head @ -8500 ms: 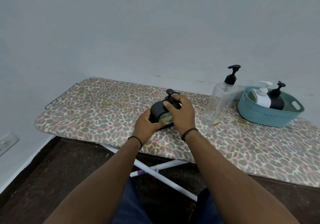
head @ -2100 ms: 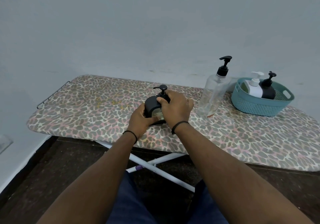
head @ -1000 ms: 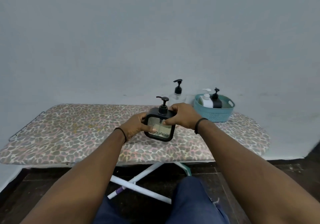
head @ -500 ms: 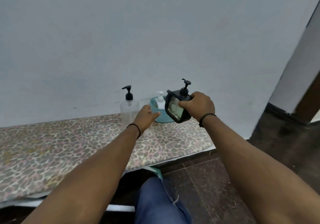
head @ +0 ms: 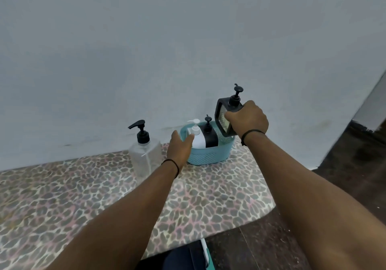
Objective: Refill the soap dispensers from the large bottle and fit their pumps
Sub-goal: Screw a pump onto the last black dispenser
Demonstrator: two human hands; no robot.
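Leopard-print board cover [head: 208, 203]: nearest, spanning the lower frame; bears all standing items.

Teal basket [head: 208, 155]: landmark, toward the far right end of the cover, against the wall.

Left hand [head: 179, 147]: just left of the basket, fingers straight and relaxed, tips at the basket's left rim and close to the white dispenser; contact with it not certain. Holds nothing. 1 dark band on the wrist.

Large clear bottle [head: 146, 157]: upright on the cover, left of the basket, beside the left hand; black pump fitted.

White dispenser [head: 197, 137] and black dispenser [head: 211, 137]: 2 items upright inside the basket, side by side, white on the left; pumps fitted on both.

Right hand [head: 247, 120]: above the basket's right rim, fingers curled round the square black dispenser [head: 224, 115].

Square black dispenser: held in the air, tilted, black pump on top.
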